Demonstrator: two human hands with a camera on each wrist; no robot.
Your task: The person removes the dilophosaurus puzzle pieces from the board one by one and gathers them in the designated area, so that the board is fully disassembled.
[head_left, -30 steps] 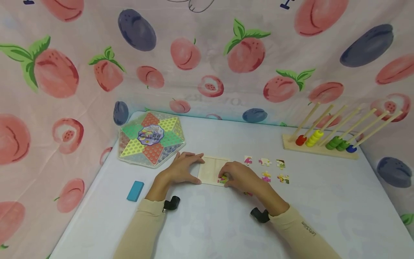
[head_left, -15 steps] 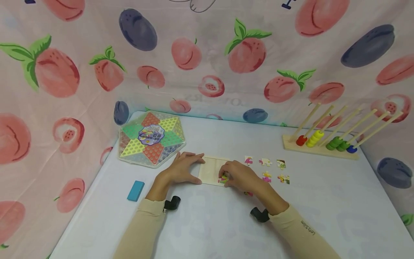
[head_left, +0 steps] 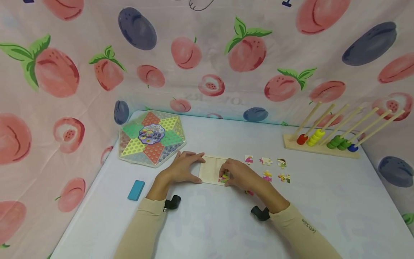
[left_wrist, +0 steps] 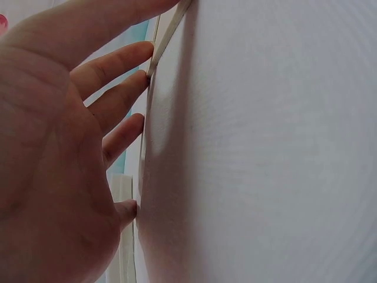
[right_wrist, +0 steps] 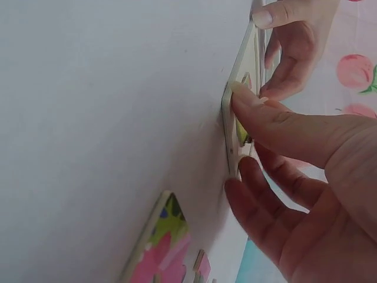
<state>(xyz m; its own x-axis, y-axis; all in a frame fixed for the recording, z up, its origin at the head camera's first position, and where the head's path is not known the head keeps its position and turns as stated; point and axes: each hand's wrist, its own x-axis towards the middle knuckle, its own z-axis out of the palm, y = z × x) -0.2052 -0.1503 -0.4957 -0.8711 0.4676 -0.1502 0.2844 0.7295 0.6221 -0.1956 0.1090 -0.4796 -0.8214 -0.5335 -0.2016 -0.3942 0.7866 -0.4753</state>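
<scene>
A shallow wooden puzzle tray (head_left: 208, 169) lies on the white table between the two hands. At its left side my left hand (head_left: 183, 169) spreads its fingers, thumb at the near corner and fingertips at the far one; the left wrist view shows them fairly straight against the tray's edge (left_wrist: 167, 36). My right hand (head_left: 240, 175) pinches a green and pink jigsaw piece (head_left: 224, 178) in the tray's near right corner. In the right wrist view the thumb presses at the tray's rim (right_wrist: 227, 109), partly covering the jigsaw piece (right_wrist: 242, 134); the index fingertip is hidden.
Several loose jigsaw pieces (head_left: 266, 175) lie right of the tray, one partly under the right wrist. A Chinese checkers box (head_left: 152, 138) stands back left, a blue block (head_left: 136, 190) near the left edge. A wooden peg rack with beads (head_left: 320, 146) is at the back right.
The hands, tray and jigsaw piece keep their places; only the head view shifts very slightly.
</scene>
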